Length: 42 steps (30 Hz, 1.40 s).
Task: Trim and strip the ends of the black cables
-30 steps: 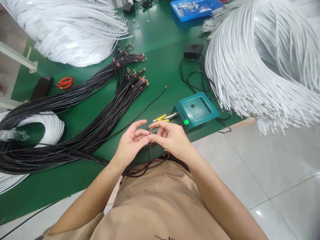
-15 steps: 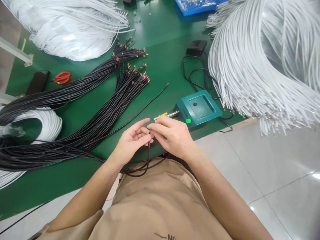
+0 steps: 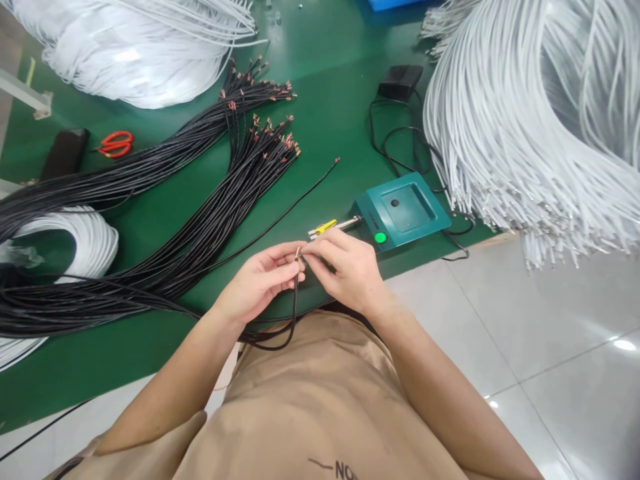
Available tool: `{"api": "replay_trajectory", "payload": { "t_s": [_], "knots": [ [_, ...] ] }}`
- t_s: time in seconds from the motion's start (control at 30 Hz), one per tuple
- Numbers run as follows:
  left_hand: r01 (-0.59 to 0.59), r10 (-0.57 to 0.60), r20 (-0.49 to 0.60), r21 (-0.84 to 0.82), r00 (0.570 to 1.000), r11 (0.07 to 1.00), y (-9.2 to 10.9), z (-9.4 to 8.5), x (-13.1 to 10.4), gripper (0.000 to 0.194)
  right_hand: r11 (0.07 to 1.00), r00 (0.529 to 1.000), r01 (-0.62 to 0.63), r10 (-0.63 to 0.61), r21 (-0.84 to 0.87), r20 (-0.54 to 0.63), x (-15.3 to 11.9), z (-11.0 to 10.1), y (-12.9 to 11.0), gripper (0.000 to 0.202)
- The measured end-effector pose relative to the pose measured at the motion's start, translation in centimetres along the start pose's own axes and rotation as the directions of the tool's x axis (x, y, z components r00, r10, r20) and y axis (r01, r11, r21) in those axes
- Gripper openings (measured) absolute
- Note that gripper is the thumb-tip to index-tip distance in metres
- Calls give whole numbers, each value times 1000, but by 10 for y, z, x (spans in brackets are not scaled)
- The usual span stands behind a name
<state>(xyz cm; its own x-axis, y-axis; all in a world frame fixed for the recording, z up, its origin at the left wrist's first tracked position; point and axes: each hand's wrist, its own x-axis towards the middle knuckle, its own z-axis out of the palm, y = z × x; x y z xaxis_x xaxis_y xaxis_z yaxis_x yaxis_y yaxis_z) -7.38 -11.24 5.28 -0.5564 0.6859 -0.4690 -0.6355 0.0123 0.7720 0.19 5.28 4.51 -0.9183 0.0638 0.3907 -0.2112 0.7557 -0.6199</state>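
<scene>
My left hand (image 3: 267, 277) pinches a black cable (image 3: 295, 301) between thumb and fingers, just below its stripped end. Thin light-coloured inner wires stick up from that end. My right hand (image 3: 345, 267) is closed at the fingertips on these small wires; how many it grips cannot be made out. The cable hangs down in a loop toward my lap. Just beyond my right fingers is a small teal machine (image 3: 407, 207) with a green button and a metal shaft. A yellow-and-silver clamp head (image 3: 324, 228) sits at the shaft's end.
Bundles of black cables (image 3: 200, 240) with stripped ends lie to the left. White cable heaps (image 3: 140, 53) fill the far left and the right (image 3: 500, 133). Red-handled scissors (image 3: 116, 144), a black pedal (image 3: 400, 81) with its cord and a blue tray (image 3: 395, 4) are on the green table (image 3: 330, 120).
My left fingers have closed more around the cable, and its light inner wires now show between the hands. The view has tilted slightly downward.
</scene>
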Motion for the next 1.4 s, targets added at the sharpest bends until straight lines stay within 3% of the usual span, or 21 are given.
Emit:
{"api": "replay_trajectory", "payload": {
  "t_s": [0.13,0.23,0.37,0.47,0.57,0.7,1.2,1.4],
  "knots": [
    [-10,8,-31,-75,999,997,-1,-2,5,29,930,961,-267,276,251,2,1,10,-4,10],
    [-43,41,-58,-37,997,998,-1,-2,11,29,921,943,-332,332,203,37,5,7,-2,9],
    [-106,113,-108,66,988,992,-1,-2,23,34,944,982,-186,190,-272,-11,18,-12,10,19],
    [-131,142,-104,106,984,986,-3,-4,30,39,872,984,30,60,-488,169,31,-26,23,18],
    [-161,178,-117,138,977,977,-6,-6,36,39,858,944,130,46,-497,326,40,-33,31,17],
    [-204,238,-161,204,958,958,-9,-6,42,37,869,918,158,46,-470,394,44,-38,33,16],
    [-120,189,-250,266,950,956,-14,-1,49,40,833,905,192,54,-519,422,46,-39,37,19],
    [-83,152,-266,252,952,964,-12,3,50,41,865,903,177,46,-469,427,43,-41,35,20]
  ]
}}
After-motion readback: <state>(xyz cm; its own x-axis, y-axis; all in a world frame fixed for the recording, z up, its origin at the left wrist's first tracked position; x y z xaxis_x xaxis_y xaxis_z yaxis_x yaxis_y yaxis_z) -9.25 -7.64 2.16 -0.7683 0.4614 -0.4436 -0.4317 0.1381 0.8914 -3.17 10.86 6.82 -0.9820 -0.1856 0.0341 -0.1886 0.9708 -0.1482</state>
